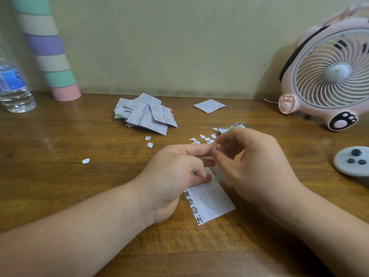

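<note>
A strip of printed paper [211, 200] lies on the wooden table [79, 186], partly under my left hand [175, 172]. That hand's lower fingers hold the strip, and its forefinger stretches right to meet my right hand [253, 162]. The fingertips of both hands pinch a tiny white paper scrap [214, 150] between them. Several small torn bits [206, 137] lie just behind my hands, with two more [149, 141] to the left and a single one [85, 161] farther left.
A heap of folded printed papers [145, 114] sits at mid-back, a small folded leaflet [209, 105] to its right. A pink fan [327, 76] stands at the right, a grey disc with dark beads [352, 160] below it. A water bottle [14, 86] and striped tube [50, 50] stand at left.
</note>
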Tool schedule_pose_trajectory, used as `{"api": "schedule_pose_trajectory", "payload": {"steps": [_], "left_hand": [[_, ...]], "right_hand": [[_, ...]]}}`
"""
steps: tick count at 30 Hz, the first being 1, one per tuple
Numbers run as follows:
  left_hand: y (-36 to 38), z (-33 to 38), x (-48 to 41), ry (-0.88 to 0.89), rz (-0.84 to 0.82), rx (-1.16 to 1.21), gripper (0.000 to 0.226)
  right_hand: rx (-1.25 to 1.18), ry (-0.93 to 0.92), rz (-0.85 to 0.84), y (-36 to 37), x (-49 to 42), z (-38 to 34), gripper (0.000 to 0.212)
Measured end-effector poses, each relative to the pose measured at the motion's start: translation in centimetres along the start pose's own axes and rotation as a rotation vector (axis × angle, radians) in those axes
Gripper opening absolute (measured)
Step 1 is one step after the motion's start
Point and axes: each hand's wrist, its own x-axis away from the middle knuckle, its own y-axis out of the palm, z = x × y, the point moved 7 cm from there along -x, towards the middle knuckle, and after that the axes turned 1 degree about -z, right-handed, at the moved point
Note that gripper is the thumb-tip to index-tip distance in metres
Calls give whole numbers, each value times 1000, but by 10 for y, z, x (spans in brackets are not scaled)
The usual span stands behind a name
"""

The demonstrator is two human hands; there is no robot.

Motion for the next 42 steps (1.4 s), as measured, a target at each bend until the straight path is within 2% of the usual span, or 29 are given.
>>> {"api": "schedule_pose_trajectory", "payload": {"steps": [8, 11, 14, 17, 21, 25, 30, 35, 42], "left_hand": [[1, 0, 1, -4, 4, 28, 59], [-1, -2, -1, -6, 14, 41, 50], [-4, -5, -3, -14, 30, 36, 64], [-6, -5, -4, -17, 39, 31, 69], [-7, -6, -3, -24, 59, 51, 68], [-6, -6, -3, -34, 54, 45, 56], [-6, -6, -3, -46, 54, 40, 58], [-6, -6, -4, -46, 47, 53, 57], [-9, -9, -7, -53, 61, 99, 51]], "right_hand": [[-75, 52, 8, 1, -2, 5, 10], [-94, 72, 9, 2, -2, 8, 11], [-106, 87, 4, 3, -3, 10, 12], [-118, 82, 10, 2, -3, 9, 11], [-121, 95, -10, 3, -3, 10, 10], [-118, 90, -1, 3, -3, 10, 10], [-116, 81, 6, 3, -4, 10, 11], [-96, 39, -10, 4, -5, 10, 10], [15, -141, -33, 5, -5, 2, 7]]}}
